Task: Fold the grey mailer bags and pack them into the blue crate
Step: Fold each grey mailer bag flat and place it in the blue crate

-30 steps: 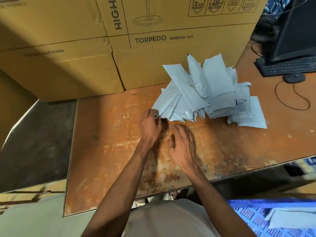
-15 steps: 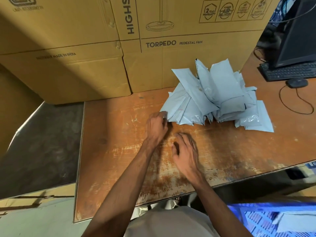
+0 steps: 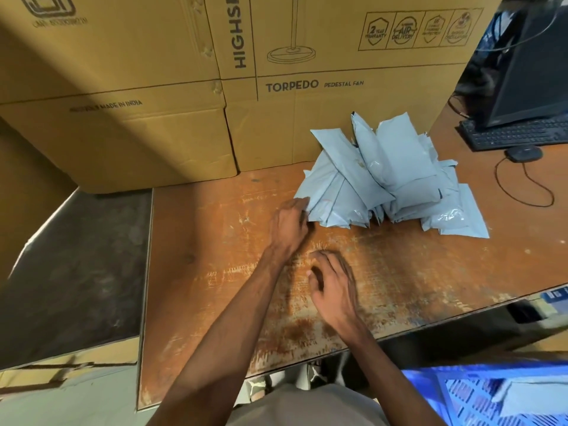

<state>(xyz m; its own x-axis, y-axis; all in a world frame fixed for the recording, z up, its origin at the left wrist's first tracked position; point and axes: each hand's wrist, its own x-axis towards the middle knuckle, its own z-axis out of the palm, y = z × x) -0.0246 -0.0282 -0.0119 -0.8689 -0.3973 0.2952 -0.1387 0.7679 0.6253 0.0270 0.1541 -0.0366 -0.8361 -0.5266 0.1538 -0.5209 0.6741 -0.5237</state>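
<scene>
Fingers (image 3: 302, 210) of left hand (image 3: 287, 227) pinch mailer bag (image 3: 319, 187), contact hidden.

Pale grey mailer bags (image 3: 378, 176), worn orange table (image 3: 215, 272), blue crate (image 3: 461, 392).

place: warehouse packing desk | cues: stacked fan cartons (image 3: 338, 87), worn table (image 3: 215, 256), keyboard (image 3: 516, 136), monitor (image 3: 534, 72)

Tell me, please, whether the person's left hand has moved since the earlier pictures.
No. The left hand stays at the near left corner of the pile of grey plastic mailer bags, fingers curled on its edge; only the camera shifted.
</scene>
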